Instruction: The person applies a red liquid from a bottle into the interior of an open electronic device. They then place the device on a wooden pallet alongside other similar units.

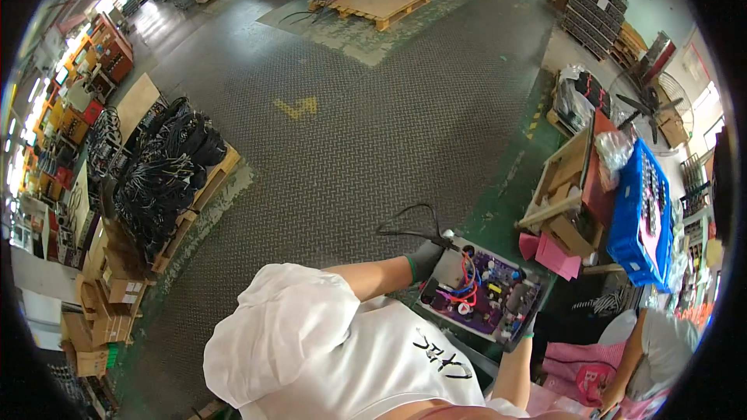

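An open electronic unit (496, 297), a shallow metal housing with a purple circuit board, is held level in front of my body. My left hand (428, 261), in a dark grey glove with a green cuff, grips its left edge beside the cable. My right hand (530, 326) is at the opposite edge, mostly hidden by the housing; only its wrist and a little glove show. Red and blue wires (468, 280) curve over the board. A black cable (417, 233) leaves the corner near my left hand and hangs in a loop over the floor.
A co-worker (659, 356) sits close at the lower right. Beyond stand a blue plastic crate (621, 227), a wooden bench (554, 175) and a pedestal fan (650, 102). Black cables (169, 169) are heaped on a pallet at the left. Another pallet (379, 0) lies ahead on the tread-plate floor.
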Demonstrator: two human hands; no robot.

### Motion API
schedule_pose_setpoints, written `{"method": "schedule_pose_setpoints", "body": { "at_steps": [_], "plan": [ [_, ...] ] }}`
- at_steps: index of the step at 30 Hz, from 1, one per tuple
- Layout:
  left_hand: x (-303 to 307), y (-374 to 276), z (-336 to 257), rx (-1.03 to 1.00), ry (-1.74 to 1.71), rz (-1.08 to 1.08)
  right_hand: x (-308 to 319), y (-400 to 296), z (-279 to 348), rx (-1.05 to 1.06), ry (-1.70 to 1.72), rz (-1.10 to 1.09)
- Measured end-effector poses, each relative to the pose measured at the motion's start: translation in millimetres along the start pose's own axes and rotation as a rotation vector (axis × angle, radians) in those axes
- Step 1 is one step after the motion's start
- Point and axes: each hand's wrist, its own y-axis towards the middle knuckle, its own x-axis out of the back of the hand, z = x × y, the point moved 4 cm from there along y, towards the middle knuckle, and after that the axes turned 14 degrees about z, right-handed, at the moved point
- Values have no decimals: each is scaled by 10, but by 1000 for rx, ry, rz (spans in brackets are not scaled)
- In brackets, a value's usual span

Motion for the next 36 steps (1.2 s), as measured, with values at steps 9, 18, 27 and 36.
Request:
{"method": "schedule_pose_setpoints", "body": {
  "at_steps": [9,18,27,36],
  "plan": [
    [276,-639,-2624,-266,627,70,-3539,2804,474,-143,-187,224],
    [-1213,-1414,-5038,-757,224,-591,-7220,4713,323,-481,-215,742],
    [-367,-2979,-7449,-896,300,-767,-9329,7164,-970,-322,-782,653],
    [-115,-3639,-10264,-867,333,-772,-11228,9037,-1228,-307,-841,682]
  ]
}}
